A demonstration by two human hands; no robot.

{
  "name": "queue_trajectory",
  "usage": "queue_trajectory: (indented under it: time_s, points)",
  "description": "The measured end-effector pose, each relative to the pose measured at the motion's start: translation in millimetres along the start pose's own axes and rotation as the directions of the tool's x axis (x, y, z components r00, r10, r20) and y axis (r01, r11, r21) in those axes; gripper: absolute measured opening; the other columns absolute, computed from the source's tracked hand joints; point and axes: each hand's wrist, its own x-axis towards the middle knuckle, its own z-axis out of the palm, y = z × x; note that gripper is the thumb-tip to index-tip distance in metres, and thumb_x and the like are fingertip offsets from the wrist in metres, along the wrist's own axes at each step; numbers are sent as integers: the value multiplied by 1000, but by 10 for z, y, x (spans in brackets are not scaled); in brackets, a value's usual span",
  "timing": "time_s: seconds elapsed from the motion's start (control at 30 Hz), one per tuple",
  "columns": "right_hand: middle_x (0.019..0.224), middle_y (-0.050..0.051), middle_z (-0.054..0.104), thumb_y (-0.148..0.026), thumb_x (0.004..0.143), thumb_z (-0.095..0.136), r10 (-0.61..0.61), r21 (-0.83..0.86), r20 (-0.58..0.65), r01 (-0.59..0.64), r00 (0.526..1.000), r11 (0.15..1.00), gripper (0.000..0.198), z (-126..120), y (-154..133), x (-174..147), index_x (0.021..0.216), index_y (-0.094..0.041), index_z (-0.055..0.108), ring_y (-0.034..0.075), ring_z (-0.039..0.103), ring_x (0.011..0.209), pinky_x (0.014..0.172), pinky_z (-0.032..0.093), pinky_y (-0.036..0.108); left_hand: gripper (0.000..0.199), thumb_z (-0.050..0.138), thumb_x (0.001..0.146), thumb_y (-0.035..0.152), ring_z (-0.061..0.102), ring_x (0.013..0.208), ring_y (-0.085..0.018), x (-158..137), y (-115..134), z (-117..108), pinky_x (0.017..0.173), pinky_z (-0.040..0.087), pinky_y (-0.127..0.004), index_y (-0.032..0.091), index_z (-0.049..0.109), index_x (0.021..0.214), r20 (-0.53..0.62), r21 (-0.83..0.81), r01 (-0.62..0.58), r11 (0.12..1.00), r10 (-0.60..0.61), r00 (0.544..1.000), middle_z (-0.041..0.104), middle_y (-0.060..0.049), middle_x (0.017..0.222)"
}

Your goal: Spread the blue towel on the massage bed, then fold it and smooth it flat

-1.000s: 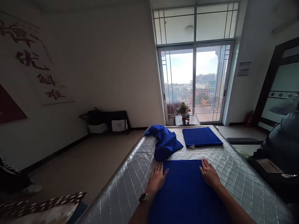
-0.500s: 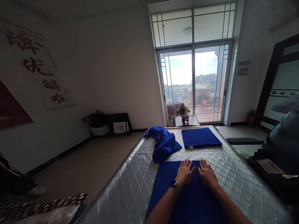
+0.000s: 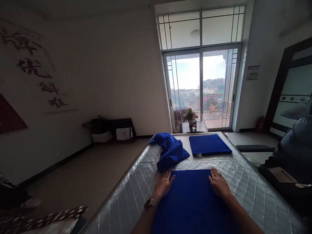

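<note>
Since half a second ago, my left hand [image 3: 162, 186] slides from the middle out to the left edge of the flat blue cloth [image 3: 192, 198] on the silver quilted mattress [image 3: 253, 188]. My right hand [image 3: 218, 184] presses the right edge. Both lie open and flat; the cloth stretches toward me between them.

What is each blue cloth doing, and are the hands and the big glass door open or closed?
Near blue cloth: spread flat on the mattress.
Left hand: open, flat on the cloth's left edge.
Right hand: open, flat on its right edge.
Far blue cloth: folded into a neat square.
Third blue cloth: crumpled in a heap.
Sliding glass door: looks closed.
</note>
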Motion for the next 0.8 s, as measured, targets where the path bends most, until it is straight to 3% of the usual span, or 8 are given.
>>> queue_trajectory:
  time_s: [0.37, 0.6, 0.7, 0.8]
  points:
    - [165, 10, 23, -39, 101, 18, 16, 15, 1, -16, 1000, 1000, 68, -37, -7, -21, 158, -4, 28, 21, 17, 154, 125, 13, 39, 77, 15, 102, 60, 22, 154, -25, 35, -34, 85, 127, 17, -47, 9, 29, 158, 8, 45, -49, 998, 48, 999, 27, -11, 165]
    - [163, 9, 30, -38, 100, 22, 14, 117, -37, -9, 999, 993, 66, -48, 42, -39, 156, -6, 34, 21, 25, 152, 124, 16, 38, 78, 21, 101, 61, 18, 155, -28, 43, 11, 55, 126, 14, -49, 10, 26, 159, 84, 37, 0, 999, -3, 996, 23, -12, 166]
    - [161, 7, 35, -35, 99, 24, 43, 154, -76, -31, 996, 988, 63, -71, 80, -30, 155, -10, 39, 21, 31, 150, 123, 22, 38, 69, 28, 101, 54, 25, 153, -25, 112, 1, -27, 125, 18, -42, 12, 37, 155, 115, -10, 15, 1000, -13, 993, 32, -11, 164]
    - [160, 8, 38, -31, 98, 26, 113, 209, -129, -85, 985, 974, 60, -113, 141, 13, 152, -11, 44, 22, 37, 146, 119, 30, 38, 52, 27, 103, 38, 46, 141, -18, 229, -16, -141, 118, 31, -28, 17, 57, 141, 78, -53, 28, 998, -24, 997, 53, -8, 151]
